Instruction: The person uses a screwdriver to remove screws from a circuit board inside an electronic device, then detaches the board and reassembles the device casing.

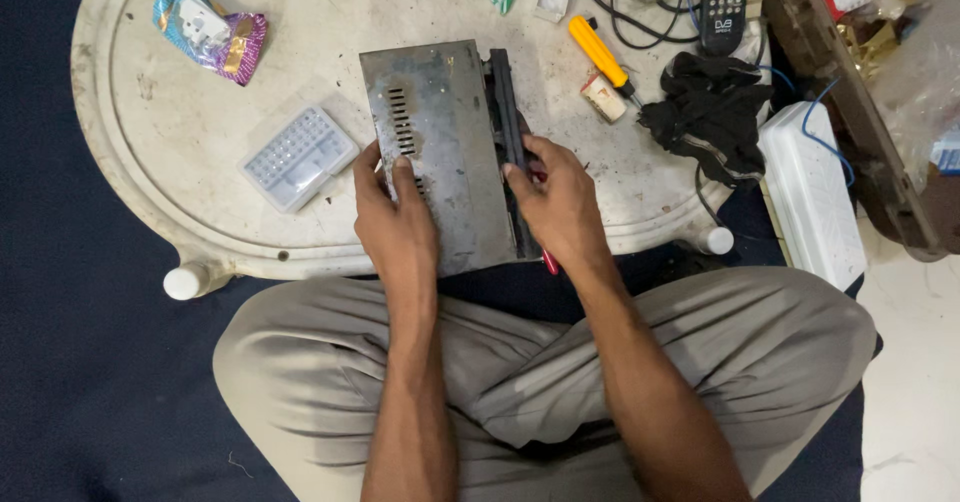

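Note:
A grey metal electronics box (440, 112) with vent slots lies on a worn white round table (160, 142), its black front panel (505, 102) facing right. My left hand (395, 222) grips the box's near left edge, thumb on top. On the black panel's side, my right hand (560, 202) holds the box and also a thin red-handled tool (549, 260), whose tip pokes out below the palm.
On the table lie a clear plastic bit case (298, 157), a colourful packet (210, 32), a yellow-handled screwdriver (600, 54), a black cloth (712, 112), a remote control (724, 2) and cables. A white box (812, 192) sits at right. I sit cross-legged on a dark floor.

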